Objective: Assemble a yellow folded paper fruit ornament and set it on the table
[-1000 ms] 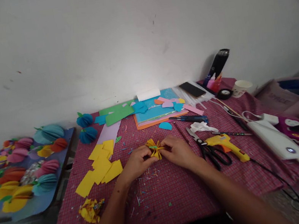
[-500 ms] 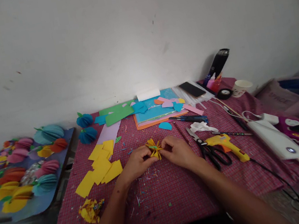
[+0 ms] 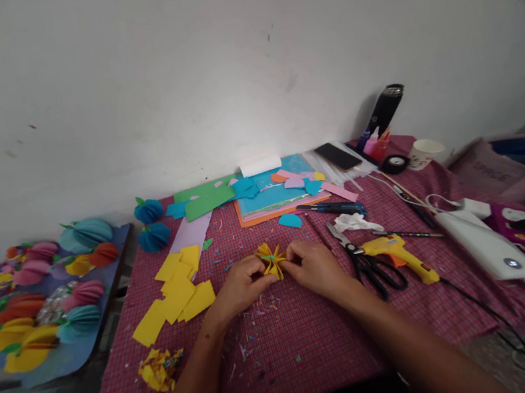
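Between my hands is a small yellow folded-paper pumpkin (image 3: 270, 260) with fanned pleats and a bit of green at its middle. My left hand (image 3: 247, 282) pinches its left side with thumb and fingers. On the opposite side, my right hand (image 3: 312, 265) grips the pleats between fingertips. The pumpkin is held just above the checked red tablecloth (image 3: 313, 343). Left of my left hand lie several yellow paper rectangles (image 3: 178, 294). A crumpled yellow paper bundle (image 3: 158, 369) sits near my left forearm.
Black-handled scissors (image 3: 371, 269) and a yellow glue gun (image 3: 400, 257) lie right of my hands. A white power bank (image 3: 487, 245) is farther right. Coloured paper sheets (image 3: 273, 198) are stacked at the back. Finished paper pumpkins (image 3: 84, 236) fill a blue board (image 3: 116, 263) at left.
The yellow pumpkin's pleats are spread slightly wider, and my right fingers have shifted a little on its right side. My left hand is almost unmoved.
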Demonstrator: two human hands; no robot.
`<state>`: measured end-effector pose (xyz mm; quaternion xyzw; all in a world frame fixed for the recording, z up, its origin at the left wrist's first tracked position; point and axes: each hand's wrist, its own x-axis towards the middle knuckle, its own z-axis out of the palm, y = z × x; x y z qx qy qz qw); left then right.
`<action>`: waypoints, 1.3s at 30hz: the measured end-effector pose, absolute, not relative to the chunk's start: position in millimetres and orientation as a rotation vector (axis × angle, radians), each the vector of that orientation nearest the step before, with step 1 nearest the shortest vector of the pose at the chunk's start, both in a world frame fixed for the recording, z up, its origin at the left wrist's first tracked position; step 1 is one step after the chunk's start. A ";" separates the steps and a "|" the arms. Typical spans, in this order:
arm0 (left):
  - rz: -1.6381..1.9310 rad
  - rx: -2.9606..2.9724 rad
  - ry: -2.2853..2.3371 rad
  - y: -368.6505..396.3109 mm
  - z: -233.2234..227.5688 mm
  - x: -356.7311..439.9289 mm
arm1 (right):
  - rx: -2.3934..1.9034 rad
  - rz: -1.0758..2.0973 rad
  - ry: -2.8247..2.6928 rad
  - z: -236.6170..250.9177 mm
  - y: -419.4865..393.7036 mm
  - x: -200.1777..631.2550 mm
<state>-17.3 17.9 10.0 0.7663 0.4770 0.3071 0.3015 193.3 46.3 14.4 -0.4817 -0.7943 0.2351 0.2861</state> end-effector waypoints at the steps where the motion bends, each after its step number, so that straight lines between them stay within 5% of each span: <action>1: 0.815 2.028 1.267 17.8 10.1 -17.1 | -1.309 0.610 -2.125 14.5 45.4 193.0; 39: 0.826 2.029 1.228 17.8 9.4 -17.3 | -1.210 0.569 -2.211 12.8 39.8 192.6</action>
